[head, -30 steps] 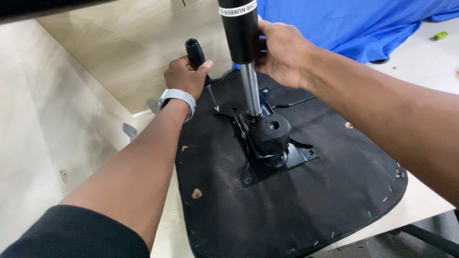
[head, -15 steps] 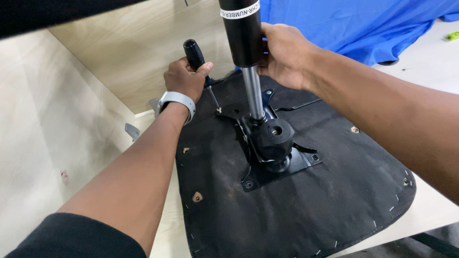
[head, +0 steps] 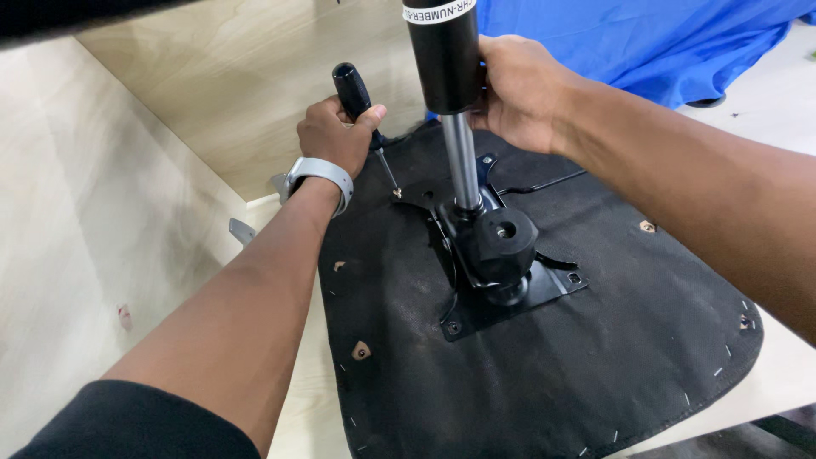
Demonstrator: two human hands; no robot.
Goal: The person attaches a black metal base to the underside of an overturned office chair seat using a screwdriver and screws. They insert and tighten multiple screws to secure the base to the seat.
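The left hand [head: 333, 136] was closed around the screwdriver [head: 359, 100], its tip at a plate screw on the upturned seat [head: 544, 374], and the right hand [head: 523, 89] gripped the gas cylinder [head: 445, 51], so a tilted tip could probably slip and tear the fabric.

left hand [head: 333, 134] fisted, right hand [head: 520, 89] gripping

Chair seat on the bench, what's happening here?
A person has an upturned chair seat on a pale table. The left hand grips a black-handled screwdriver, tip at a corner of the black metal mechanism plate. The right hand holds the black gas-lift cylinder upright in that mechanism. Blue cloth lies behind.
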